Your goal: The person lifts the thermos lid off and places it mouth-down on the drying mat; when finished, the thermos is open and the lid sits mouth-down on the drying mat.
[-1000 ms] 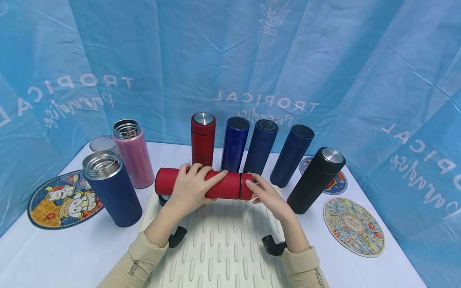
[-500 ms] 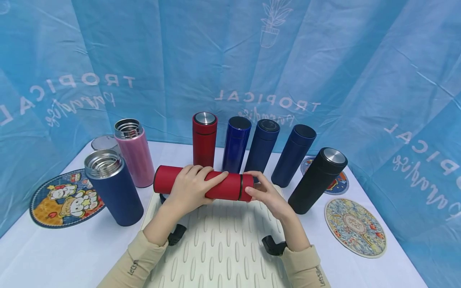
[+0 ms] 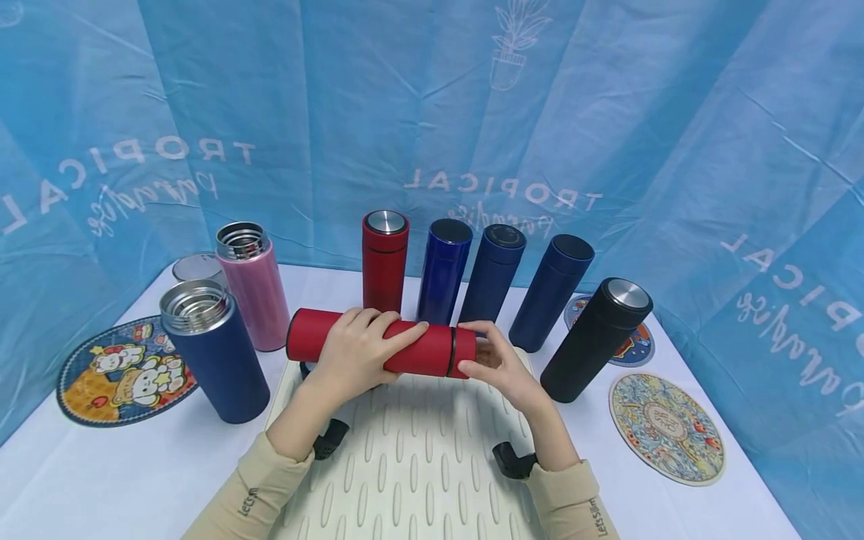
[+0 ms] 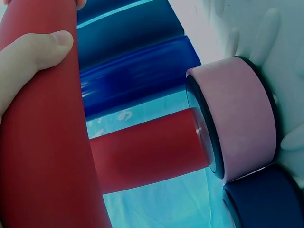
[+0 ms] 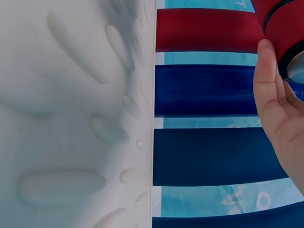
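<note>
A red thermos [image 3: 432, 346] lies sideways above a white ridged stand in the head view. My left hand [image 3: 354, 352] grips its body from above, with the thumb [image 4: 52, 50] along the red wall in the left wrist view. At the right end, my right hand [image 3: 502, 367] holds the thermos's lid [image 3: 463, 352] between thumb and fingers. The right wrist view shows fingertips against that lid and its silver top [image 5: 297, 69]. A pink lid [image 4: 247, 118] and a dark blue lid [image 4: 266, 199] rest on the stand, mostly hidden in the head view.
Uncapped pink [image 3: 256, 300] and navy [image 3: 219, 367] thermoses stand left. Behind are a capped red thermos [image 3: 385, 262] and several blue ones [image 3: 442, 274]. A black thermos [image 3: 590, 349] and patterned coaster [image 3: 667, 427] are right. The ridged stand [image 3: 405, 465] lies below my hands.
My right hand has shifted on the lid, its fingers opening into a wider arch with the thumb lower. The red thermos tilts slightly, its left end higher. My left hand keeps its grip.
</note>
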A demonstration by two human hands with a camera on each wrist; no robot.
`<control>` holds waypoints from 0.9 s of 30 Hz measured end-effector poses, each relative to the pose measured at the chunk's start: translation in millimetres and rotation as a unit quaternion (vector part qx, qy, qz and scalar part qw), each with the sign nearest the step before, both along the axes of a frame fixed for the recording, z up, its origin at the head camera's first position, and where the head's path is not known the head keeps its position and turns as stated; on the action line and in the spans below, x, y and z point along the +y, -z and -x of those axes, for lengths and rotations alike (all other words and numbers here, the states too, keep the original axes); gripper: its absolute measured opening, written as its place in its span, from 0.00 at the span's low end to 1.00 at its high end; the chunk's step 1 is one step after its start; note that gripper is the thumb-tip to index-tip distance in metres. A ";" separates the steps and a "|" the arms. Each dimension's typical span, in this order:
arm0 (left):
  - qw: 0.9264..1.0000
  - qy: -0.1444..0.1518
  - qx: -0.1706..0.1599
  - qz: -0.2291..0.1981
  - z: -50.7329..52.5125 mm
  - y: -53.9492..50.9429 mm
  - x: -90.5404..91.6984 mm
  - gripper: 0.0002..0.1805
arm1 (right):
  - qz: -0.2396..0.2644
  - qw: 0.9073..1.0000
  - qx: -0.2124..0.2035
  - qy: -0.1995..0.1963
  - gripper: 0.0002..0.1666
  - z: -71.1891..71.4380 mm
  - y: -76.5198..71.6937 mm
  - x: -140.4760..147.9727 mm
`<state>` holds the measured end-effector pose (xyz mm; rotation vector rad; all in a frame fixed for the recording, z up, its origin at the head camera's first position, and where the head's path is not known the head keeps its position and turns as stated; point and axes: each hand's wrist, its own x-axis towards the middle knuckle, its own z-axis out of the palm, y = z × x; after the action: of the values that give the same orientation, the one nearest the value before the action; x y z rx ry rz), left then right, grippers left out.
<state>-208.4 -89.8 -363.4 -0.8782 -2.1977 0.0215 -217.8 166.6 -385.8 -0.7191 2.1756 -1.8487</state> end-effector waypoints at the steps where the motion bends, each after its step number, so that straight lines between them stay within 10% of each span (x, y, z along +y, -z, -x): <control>1: 1.000 -0.001 -0.005 -0.001 0.3 0.4 -0.3 0.44 | -0.002 1.000 0.007 -0.001 0.32 0.0 0.0 -0.4; 27: 0.999 0.006 -0.041 -0.017 1.3 -0.8 -1.9 0.44 | -0.061 0.992 0.112 0.002 0.41 -0.6 -4.5 -3.7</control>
<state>-209.8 -91.8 -362.5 -0.8864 -2.2626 -0.0587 -217.3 162.9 -381.3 -0.9385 2.4024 -1.6908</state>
